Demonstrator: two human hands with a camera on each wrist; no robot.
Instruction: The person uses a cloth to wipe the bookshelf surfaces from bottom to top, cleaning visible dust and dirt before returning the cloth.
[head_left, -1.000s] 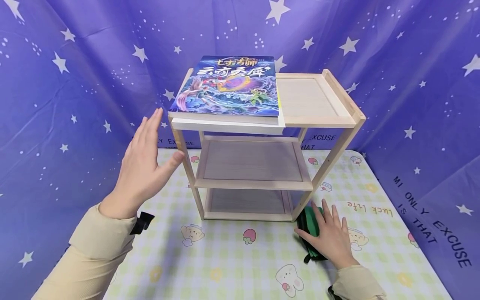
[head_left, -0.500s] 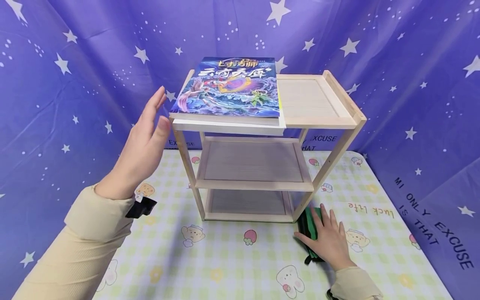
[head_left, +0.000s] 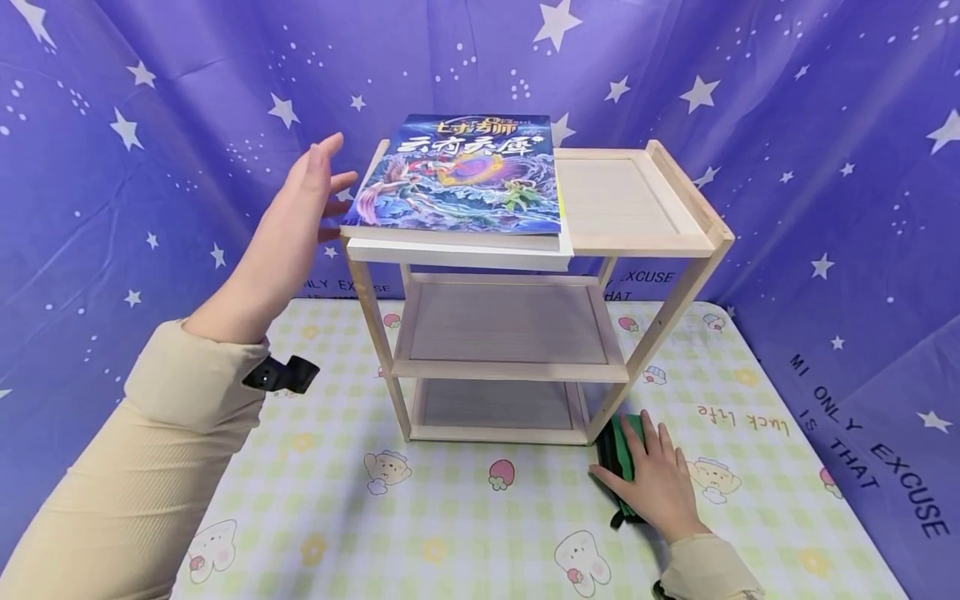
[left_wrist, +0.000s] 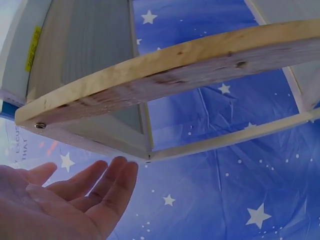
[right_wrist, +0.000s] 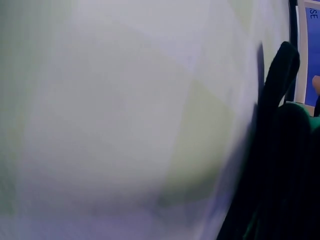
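Note:
My left hand (head_left: 288, 225) is raised beside the upper left corner of a three-tier wooden shelf (head_left: 510, 370), fingers extended toward its side. In the left wrist view, the loosely bent fingers (left_wrist: 112, 195) lie below the shelf's top corner; contact cannot be told. On the left half of the top tier lies a blue illustrated book (head_left: 461, 187), stacked on a white-edged book (head_left: 457, 252). My right hand (head_left: 660, 483) rests with spread fingers on a green and black pouch (head_left: 617, 454) by the shelf's front right leg. Dark pouch fabric (right_wrist: 295, 165) fills the right wrist view's right side.
A checked tablecloth (head_left: 435, 508) with cartoon prints covers the table. Behind and at both sides hangs a purple star-patterned curtain (head_left: 787, 108). The shelf's middle tier (head_left: 506, 321) and lower tier (head_left: 495, 404) stand under the books.
My left hand has risen and turned, bringing its fingers in toward the shelf's upper left corner. The right hand stays on the pouch, with barely any shift. Books and shelf keep their places.

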